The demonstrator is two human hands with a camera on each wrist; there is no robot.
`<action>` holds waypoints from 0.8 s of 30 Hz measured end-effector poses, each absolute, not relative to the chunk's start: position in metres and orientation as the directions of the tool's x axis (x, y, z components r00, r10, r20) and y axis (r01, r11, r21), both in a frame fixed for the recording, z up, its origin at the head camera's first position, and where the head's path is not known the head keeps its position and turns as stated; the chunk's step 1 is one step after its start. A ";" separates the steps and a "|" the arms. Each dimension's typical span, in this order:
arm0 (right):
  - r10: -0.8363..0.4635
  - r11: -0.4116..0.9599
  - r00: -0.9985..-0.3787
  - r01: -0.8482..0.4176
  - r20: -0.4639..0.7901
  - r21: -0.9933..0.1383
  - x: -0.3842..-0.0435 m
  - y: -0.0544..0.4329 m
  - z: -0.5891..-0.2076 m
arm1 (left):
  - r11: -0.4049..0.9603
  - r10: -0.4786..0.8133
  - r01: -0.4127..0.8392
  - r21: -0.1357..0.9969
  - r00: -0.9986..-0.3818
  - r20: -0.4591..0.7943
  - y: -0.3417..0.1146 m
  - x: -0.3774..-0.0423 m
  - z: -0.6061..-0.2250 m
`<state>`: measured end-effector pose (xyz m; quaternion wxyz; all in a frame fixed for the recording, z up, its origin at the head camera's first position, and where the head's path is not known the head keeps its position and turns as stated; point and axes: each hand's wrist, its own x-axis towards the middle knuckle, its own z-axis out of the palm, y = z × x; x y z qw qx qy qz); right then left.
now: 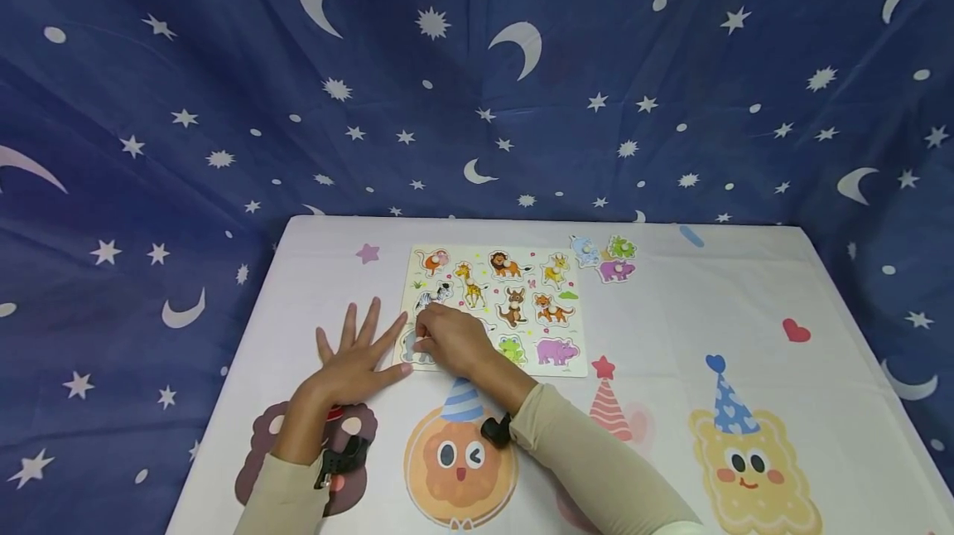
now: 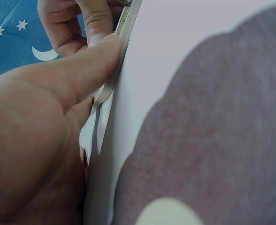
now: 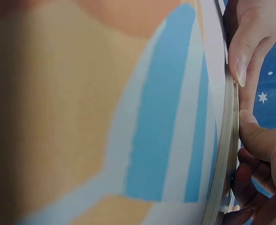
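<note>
On the table lies a wooden animal puzzle board, with pictures of a zebra, giraffe, lion, kangaroo, tiger and others. My right hand is over its lower left, thumb and fingers pinching at the grey elephant puzzle piece; the grip point itself is hidden by the fingers. My left hand lies with fingers spread beside the board's left edge, its thumb at the lower left corner. In the left wrist view, the left thumb rests along the board's edge, close to the right hand's fingers.
Off the board's upper right corner lie loose animal pieces: a light blue one, a green one and a purple hippo. The white tablecloth carries printed cartoon figures. Behind the table hangs a dark blue curtain with moons and stars.
</note>
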<state>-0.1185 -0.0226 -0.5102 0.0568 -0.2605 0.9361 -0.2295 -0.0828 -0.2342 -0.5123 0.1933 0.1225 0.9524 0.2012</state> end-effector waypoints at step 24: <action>-0.510 0.775 -0.859 -0.442 -0.035 -0.451 -0.120 -0.025 -0.506 | 0.882 0.315 0.156 0.444 -0.896 -0.312 -0.235 -0.084 -0.512</action>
